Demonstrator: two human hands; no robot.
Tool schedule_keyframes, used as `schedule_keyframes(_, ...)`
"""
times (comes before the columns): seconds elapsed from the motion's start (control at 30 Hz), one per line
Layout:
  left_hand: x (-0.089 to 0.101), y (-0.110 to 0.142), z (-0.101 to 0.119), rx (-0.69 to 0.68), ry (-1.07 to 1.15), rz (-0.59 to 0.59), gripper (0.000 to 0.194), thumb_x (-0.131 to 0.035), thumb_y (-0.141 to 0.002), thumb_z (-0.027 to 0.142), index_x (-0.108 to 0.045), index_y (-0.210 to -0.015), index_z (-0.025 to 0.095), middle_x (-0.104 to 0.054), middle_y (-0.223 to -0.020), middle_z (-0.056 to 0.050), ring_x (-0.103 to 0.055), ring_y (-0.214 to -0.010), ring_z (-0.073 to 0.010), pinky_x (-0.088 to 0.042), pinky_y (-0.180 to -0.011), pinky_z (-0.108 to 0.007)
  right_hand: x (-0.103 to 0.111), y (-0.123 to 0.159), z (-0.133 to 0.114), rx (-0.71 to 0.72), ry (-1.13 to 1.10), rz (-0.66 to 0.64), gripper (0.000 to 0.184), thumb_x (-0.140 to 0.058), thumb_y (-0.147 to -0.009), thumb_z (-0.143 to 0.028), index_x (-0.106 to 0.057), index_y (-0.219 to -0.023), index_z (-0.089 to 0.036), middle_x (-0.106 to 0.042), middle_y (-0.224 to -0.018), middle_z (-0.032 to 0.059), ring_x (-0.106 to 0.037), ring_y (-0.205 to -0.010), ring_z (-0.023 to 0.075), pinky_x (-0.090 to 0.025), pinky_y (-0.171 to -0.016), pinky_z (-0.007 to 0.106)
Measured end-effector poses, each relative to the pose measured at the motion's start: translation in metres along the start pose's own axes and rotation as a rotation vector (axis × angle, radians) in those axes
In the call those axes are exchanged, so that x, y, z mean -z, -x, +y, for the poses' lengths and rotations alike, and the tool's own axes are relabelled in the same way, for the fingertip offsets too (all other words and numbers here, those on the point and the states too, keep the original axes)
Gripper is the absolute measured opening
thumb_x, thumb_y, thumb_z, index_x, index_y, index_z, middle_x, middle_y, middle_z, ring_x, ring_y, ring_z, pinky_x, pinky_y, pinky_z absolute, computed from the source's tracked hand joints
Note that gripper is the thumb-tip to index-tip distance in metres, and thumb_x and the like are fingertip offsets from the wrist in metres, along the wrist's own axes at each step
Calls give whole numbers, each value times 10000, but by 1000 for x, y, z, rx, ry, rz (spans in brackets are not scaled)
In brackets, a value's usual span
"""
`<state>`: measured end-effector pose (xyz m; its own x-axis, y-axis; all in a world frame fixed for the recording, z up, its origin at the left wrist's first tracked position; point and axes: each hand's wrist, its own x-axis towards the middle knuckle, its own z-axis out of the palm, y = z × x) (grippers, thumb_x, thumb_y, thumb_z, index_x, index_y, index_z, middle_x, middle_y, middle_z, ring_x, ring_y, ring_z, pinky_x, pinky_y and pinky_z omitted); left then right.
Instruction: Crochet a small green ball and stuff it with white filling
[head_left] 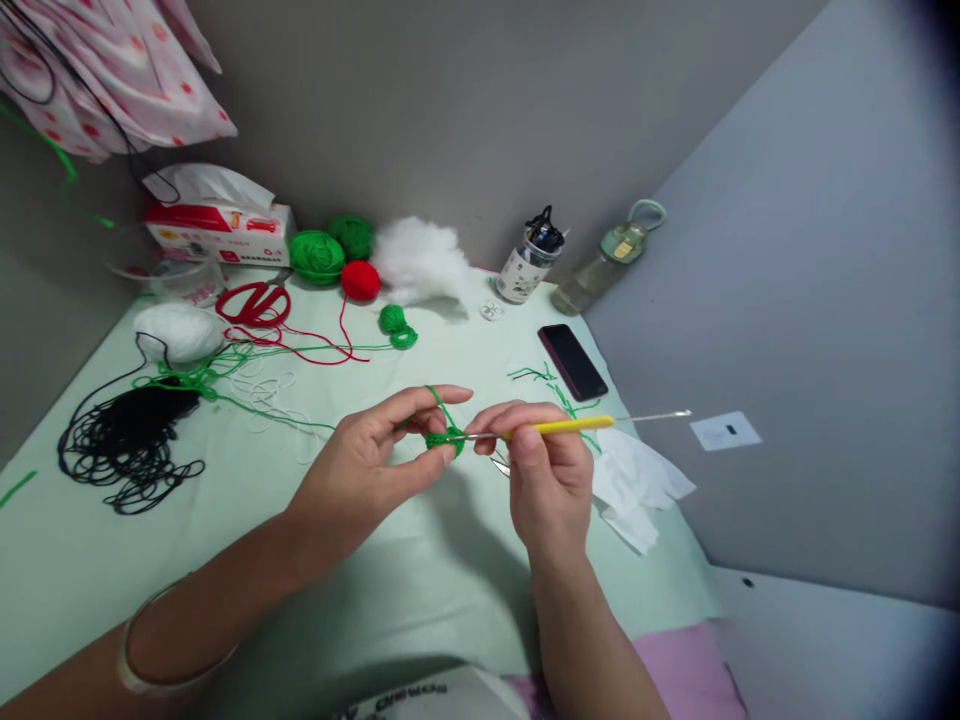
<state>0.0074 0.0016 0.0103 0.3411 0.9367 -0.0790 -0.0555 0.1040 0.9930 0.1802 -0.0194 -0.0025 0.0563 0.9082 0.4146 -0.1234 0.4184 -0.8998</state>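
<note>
My left hand (pixel 375 450) pinches a small piece of green crochet (pixel 448 440) between thumb and fingers, and a strand of green yarn (pixel 441 405) loops over its raised index finger. In my right hand (pixel 551 470) is a crochet hook (pixel 574 426) with a yellow handle, gripped like a pen. One metal end of the hook reaches into the green piece; the other end sticks out to the right. Below the right fingers shows part of a small metal tool (pixel 501 466), mostly hidden. A green strand trails left from my left hand across the table.
Black yarn (pixel 139 430), a white yarn ball (pixel 180 332) and red scissors (pixel 253 303) lie at left. Behind are a tissue box (pixel 255 235), green balls (pixel 316 257), a red ball (pixel 361 281) and white stuffing (pixel 421 260). A pen cup (pixel 521 272), bottle (pixel 600 265), phone (pixel 573 361) and crumpled tissue (pixel 637 485) stand or lie right.
</note>
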Motion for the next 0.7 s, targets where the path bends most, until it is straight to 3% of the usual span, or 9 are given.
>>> schedule_keyframes(0.1, 0, -1, -2, -114, -179, 65, 369, -680, -846, 186, -714, -1205, 265, -631, -897, 8, -626, -922, -162, -477, -917, -301, -1, 3, -4, 125, 217, -47, 185, -524, -1023, -196, -706, -1021, -232, -727, -932, 47, -682, -869, 178, -552, -728, 335)
schedule_keyframes(0.2, -1, -2, -5, -252, -367, 116, 319, -637, -846, 152, -733, -1140, 233, -640, -909, -10, -622, -894, -169, -484, -885, -305, -2, 7, -6, 336, 554, -158, 215, -531, -988, -107, -667, -1110, -221, -735, -982, 79, -684, -921, 207, -554, -758, 369)
schedule_keyframes(0.3, -1, -3, -7, -286, -394, 133, 346, -623, -855, 145, -727, -1177, 217, -642, -928, -18, -606, -882, -164, -477, -865, -295, -4, 11, -2, 543, 845, -190, 268, -556, -946, -57, -649, -1144, -211, -742, -1036, 106, -674, -893, 211, -553, -712, 357)
schedule_keyframes(0.43, -2, 0, -5, -129, -107, 112, 426, -690, -867, 194, -692, -1287, 263, -630, -950, 1, -592, -934, -153, -452, -906, -277, -6, 14, 5, 666, 1038, -132, 310, -613, -907, -37, -676, -1156, -210, -750, -1092, 105, -687, -942, 215, -588, -762, 349)
schedule_keyframes(0.53, -1, 1, -4, 87, 266, -19, 469, -747, -863, 293, -672, -1326, 306, -596, -891, 16, -574, -846, -135, -465, -815, -258, -5, 17, 6, 690, 1080, -106, 366, -649, -884, -21, -699, -1190, -216, -748, -1086, 98, -694, -966, 217, -603, -796, 348)
schedule_keyframes(0.63, 2, -2, -3, 260, 505, -140, 498, -781, -838, 343, -683, -1323, 287, -580, -864, 6, -540, -808, -130, -453, -776, -248, -3, 16, 5, 629, 894, -75, 406, -647, -906, -49, -693, -1250, -259, -749, -1086, 77, -712, -972, 219, -619, -779, 359)
schedule_keyframes(0.7, 5, -5, -3, 299, 546, -161, 483, -786, -832, 321, -699, -1305, 273, -578, -852, 3, -518, -801, -124, -435, -773, -236, -2, 13, 3, 494, 660, -35, 352, -601, -950, -90, -703, -1227, -281, -759, -1052, 58, -723, -943, 215, -623, -758, 375)
